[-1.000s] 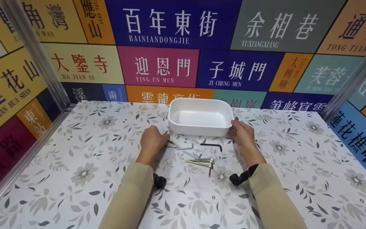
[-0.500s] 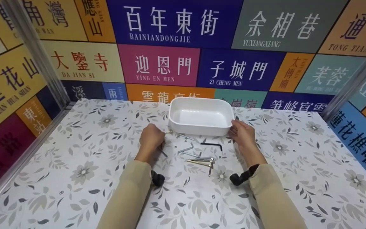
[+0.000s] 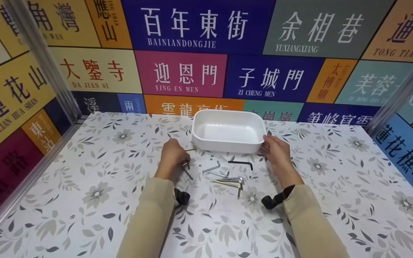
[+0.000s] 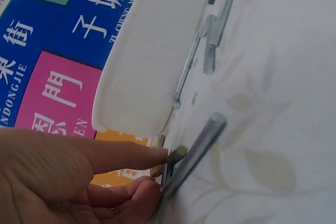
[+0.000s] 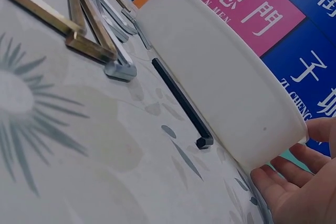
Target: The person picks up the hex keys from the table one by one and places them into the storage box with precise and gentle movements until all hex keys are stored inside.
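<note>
Hex keys (image 4: 194, 153) are jutting from the left hand (image 3: 173, 154), its grip pinching them just left of the white tray (image 3: 228, 146).

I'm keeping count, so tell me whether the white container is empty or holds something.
Empty: in the head view, the white container shows a bare inside, and the black hex key lies outside it.

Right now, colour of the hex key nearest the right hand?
That hex key is black; clearest in the right wrist view.
</note>
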